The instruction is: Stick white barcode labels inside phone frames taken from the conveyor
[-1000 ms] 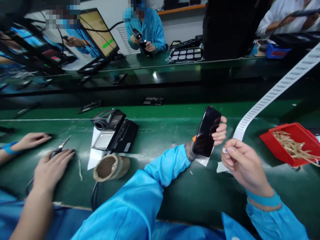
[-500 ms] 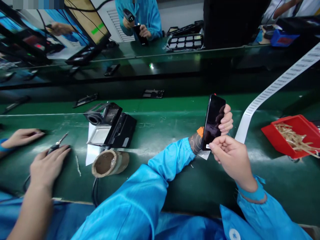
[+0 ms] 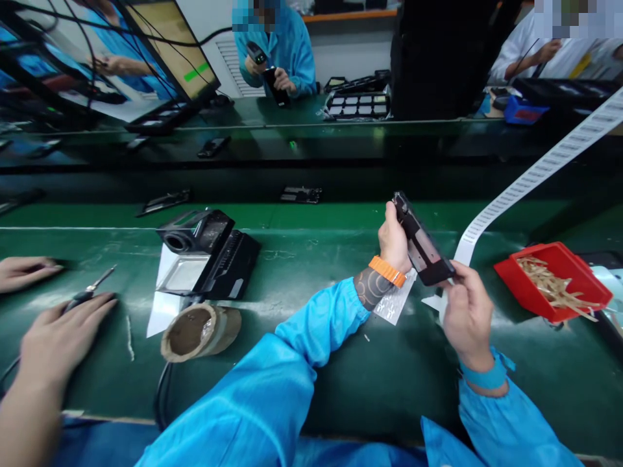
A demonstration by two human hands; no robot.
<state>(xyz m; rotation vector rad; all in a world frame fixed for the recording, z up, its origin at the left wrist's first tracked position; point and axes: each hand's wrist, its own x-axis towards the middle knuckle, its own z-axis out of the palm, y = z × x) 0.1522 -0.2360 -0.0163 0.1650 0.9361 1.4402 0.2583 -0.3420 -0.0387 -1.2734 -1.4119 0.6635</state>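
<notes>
A phone [image 3: 422, 245] without its back cover is tilted in front of me, its dark and grey inner side showing. My left hand [image 3: 393, 239] is closed around its upper left edge, with an orange watch band on the wrist. At the lower end, my right hand [image 3: 466, 308] pinches the phone's corner between thumb and fingers; whether a small label is there too is hidden. A long white strip of barcode labels [image 3: 528, 174] comes down behind my right hand. On the bench under my left wrist lies a white sheet [image 3: 396, 299].
A red bin [image 3: 540, 305] of tan strips stands at right. To the left are a black soldering-station stand [image 3: 243, 263] and a cardboard tube [image 3: 228, 331]. A co-worker's hand [image 3: 63, 337] rests by a soldering iron [image 3: 90, 292]. A phone frame [image 3: 302, 194] lies farther back.
The phone has been turned over, from its dark screen to its inner side, and tilted the other way. My right hand has shifted slightly down. The view has moved a little.
</notes>
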